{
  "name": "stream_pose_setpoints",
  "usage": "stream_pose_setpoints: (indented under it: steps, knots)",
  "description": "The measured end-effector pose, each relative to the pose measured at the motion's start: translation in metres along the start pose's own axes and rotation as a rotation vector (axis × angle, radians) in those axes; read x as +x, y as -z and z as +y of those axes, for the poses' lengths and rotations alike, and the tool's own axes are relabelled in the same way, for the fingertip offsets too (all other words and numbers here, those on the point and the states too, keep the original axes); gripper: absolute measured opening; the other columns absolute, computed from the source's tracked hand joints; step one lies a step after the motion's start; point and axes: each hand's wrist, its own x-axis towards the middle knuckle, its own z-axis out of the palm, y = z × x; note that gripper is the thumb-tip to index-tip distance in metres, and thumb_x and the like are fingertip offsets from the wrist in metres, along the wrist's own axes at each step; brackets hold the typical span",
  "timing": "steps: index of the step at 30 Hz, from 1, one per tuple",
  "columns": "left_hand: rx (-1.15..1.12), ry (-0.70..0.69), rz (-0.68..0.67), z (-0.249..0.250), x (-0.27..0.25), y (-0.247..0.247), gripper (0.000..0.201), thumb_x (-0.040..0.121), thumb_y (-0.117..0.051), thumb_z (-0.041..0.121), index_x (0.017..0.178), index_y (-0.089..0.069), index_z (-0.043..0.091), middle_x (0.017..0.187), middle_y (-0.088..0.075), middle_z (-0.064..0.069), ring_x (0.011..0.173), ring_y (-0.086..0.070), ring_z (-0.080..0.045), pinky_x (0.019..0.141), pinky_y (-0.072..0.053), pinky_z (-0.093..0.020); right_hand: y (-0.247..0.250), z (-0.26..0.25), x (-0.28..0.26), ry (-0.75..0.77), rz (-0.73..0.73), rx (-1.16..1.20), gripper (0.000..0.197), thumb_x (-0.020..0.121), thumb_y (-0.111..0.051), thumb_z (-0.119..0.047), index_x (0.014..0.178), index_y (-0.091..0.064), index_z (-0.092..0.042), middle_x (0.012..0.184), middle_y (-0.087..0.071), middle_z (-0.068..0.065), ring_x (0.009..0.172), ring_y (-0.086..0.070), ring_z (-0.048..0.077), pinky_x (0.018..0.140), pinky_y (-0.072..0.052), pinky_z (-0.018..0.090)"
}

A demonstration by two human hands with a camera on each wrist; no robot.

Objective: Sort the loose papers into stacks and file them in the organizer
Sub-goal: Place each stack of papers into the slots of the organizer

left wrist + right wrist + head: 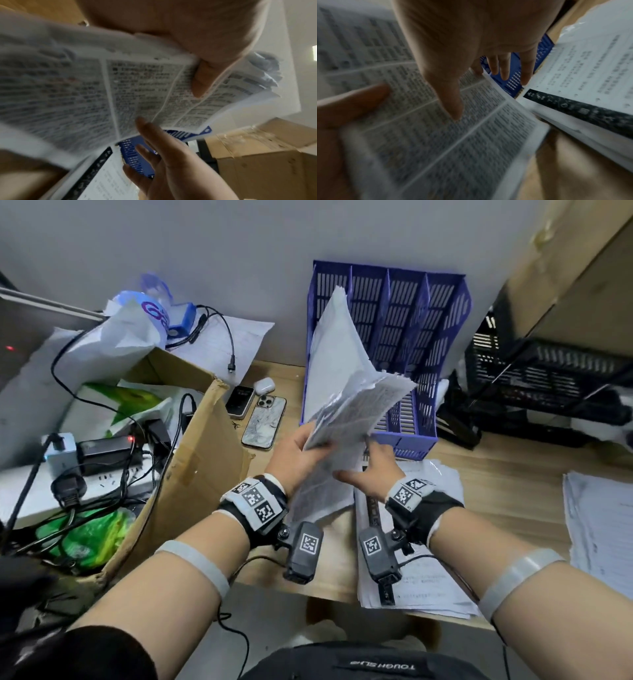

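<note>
My left hand (303,445) grips a thick bundle of printed papers (356,412) by its near edge, thumb on top, and holds it tilted up in front of the blue four-slot organizer (411,302). A large pale sheet rises from the bundle before the left slots; I cannot tell whether it is inside one. My right hand (359,467) is beside the bundle's lower right corner with straight, spread fingers and grips nothing. In the right wrist view its thumb points down over the papers (453,148). A stack with a black strip (421,559) lies flat under my right wrist.
Another paper stack (599,525) lies at the table's right edge. An open cardboard box (191,460) full of cables and a power strip stands on the left. Two phones (263,422) and an earbud case (264,385) lie beside the organizer. A black crate (548,371) stands at the back right.
</note>
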Motion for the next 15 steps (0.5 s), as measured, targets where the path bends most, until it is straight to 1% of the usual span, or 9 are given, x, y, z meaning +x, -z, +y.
stream_pose_setpoints:
  steps: [2,3,4,6,8,10,11,13,15]
  knots:
    - [0.043,-0.130,-0.014,0.010,0.005,-0.013,0.011,0.088,-0.064,0.000,0.093,-0.068,0.010,0.083,-0.069,-0.006,0.082,-0.061,-0.012,0.077,-0.053,-0.033,0.007,-0.012,-0.005,0.121,-0.049,0.095,0.102,0.061,-0.085,-0.049,0.145,-0.032,-0.025,0.123,-0.048,0.006,0.114,-0.049,0.016,0.107,-0.040,0.033]
    - [0.073,-0.183,-0.021,0.014,0.008,-0.019,0.006,0.090,-0.064,0.005,0.093,-0.064,0.000,0.083,-0.065,-0.017,0.081,-0.058,-0.014,0.077,-0.052,-0.038,0.009,-0.019,-0.009,0.191,-0.082,0.182,0.106,0.054,-0.088,-0.051,0.142,-0.035,-0.025,0.122,-0.055,0.003,0.112,-0.056,0.015,0.101,-0.048,0.038]
    - [0.113,-0.220,-0.024,0.017,0.012,-0.025,0.018,0.091,-0.064,0.009,0.092,-0.060,-0.008,0.085,-0.061,-0.023,0.079,-0.056,-0.017,0.078,-0.049,-0.036,0.011,-0.022,-0.009,0.223,-0.097,0.249,0.107,0.050,-0.091,-0.050,0.138,-0.036,-0.023,0.120,-0.060,0.002,0.109,-0.061,0.015,0.093,-0.054,0.039]
    - [0.241,-0.326,-0.073,0.025,0.018,-0.036,0.028,0.092,-0.062,0.013,0.087,-0.057,-0.014,0.087,-0.059,-0.029,0.075,-0.051,-0.019,0.074,-0.044,-0.023,0.017,-0.031,-0.013,0.282,-0.105,0.293,0.093,0.053,-0.090,-0.032,0.128,-0.040,-0.011,0.112,-0.062,-0.003,0.103,-0.063,-0.002,0.085,-0.054,0.021]
    - [0.330,-0.422,-0.144,0.032,0.020,-0.046,0.038,0.090,-0.060,0.022,0.084,-0.058,-0.016,0.087,-0.059,-0.030,0.077,-0.049,-0.017,0.072,-0.040,-0.023,0.025,-0.040,-0.016,0.330,-0.091,0.215,0.059,0.062,-0.072,-0.022,0.113,-0.049,-0.004,0.098,-0.058,-0.008,0.085,-0.056,-0.017,0.077,-0.043,0.002]
    - [0.389,-0.460,-0.207,0.033,0.023,-0.050,0.048,0.085,-0.056,0.036,0.087,-0.061,-0.012,0.094,-0.060,-0.025,0.093,-0.053,-0.022,0.085,-0.041,-0.025,0.029,-0.039,-0.016,0.341,0.021,0.113,0.055,0.062,-0.059,-0.029,0.108,-0.053,0.000,0.092,-0.054,-0.005,0.080,-0.053,-0.010,0.072,-0.041,0.004]
    - [0.415,-0.472,-0.231,0.033,0.025,-0.051,0.049,0.085,-0.055,0.038,0.090,-0.062,-0.010,0.099,-0.061,-0.021,0.101,-0.053,-0.021,0.090,-0.039,-0.020,0.030,-0.037,-0.018,0.314,0.070,0.080,0.059,0.061,-0.057,-0.036,0.108,-0.051,-0.001,0.092,-0.056,-0.001,0.082,-0.056,-0.005,0.071,-0.045,0.009]
    - [0.441,-0.474,-0.261,0.030,0.029,-0.053,0.051,0.085,-0.055,0.040,0.097,-0.063,-0.009,0.109,-0.061,-0.013,0.109,-0.052,-0.013,0.097,-0.037,-0.014,0.031,-0.029,-0.018,0.226,0.126,0.026,0.067,0.059,-0.049,-0.044,0.113,-0.046,-0.004,0.094,-0.057,0.008,0.081,-0.064,0.014,0.060,-0.053,0.021]
    - [0.452,-0.458,-0.281,0.027,0.034,-0.058,0.052,0.086,-0.055,0.044,0.105,-0.062,-0.005,0.119,-0.061,-0.003,0.117,-0.053,-0.006,0.106,-0.039,-0.023,0.038,-0.030,-0.022,0.145,0.136,-0.042,0.053,0.068,-0.048,-0.036,0.112,-0.044,-0.007,0.090,-0.058,0.010,0.070,-0.067,0.025,0.046,-0.055,0.030]
